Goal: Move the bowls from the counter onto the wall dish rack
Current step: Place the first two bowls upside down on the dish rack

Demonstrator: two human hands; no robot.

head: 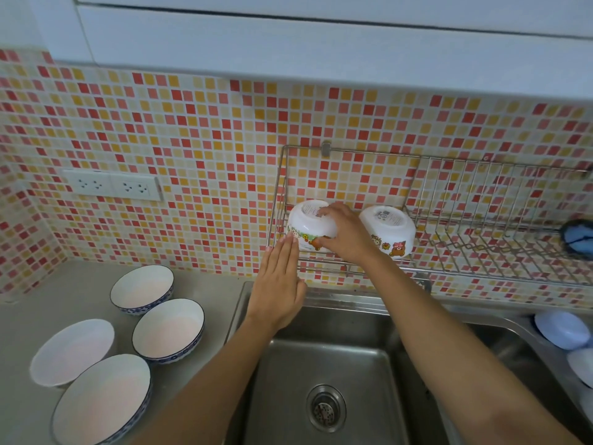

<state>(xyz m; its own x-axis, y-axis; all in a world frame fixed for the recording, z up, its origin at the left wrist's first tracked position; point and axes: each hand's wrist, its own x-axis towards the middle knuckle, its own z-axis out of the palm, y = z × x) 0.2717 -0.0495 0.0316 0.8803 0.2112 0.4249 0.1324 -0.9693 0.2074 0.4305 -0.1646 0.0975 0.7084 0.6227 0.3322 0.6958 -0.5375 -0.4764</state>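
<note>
Our right hand (pixel 345 234) is clamped on the upside-down cartoon bowl (pixel 308 229) — fingers over its base, thumb on its side. Our left hand (pixel 278 282) is flat, fingers straight and together, fingertips touching that bowl's left side, holding nothing. The bowl sits at the left end of the wall dish rack (pixel 449 213). A second cartoon bowl (pixel 390 232), also upside down, sits in the rack just right of it. A blue scrubber (pixel 577 237) hangs at the rack's right end. Below the rack is the sink (pixel 327 374). Left of the sink, on the desk (pixel 35 319), four bowls stand upright — three blue-rimmed bowls (pixel 168 329) and one plain white bowl (pixel 72 351).
</note>
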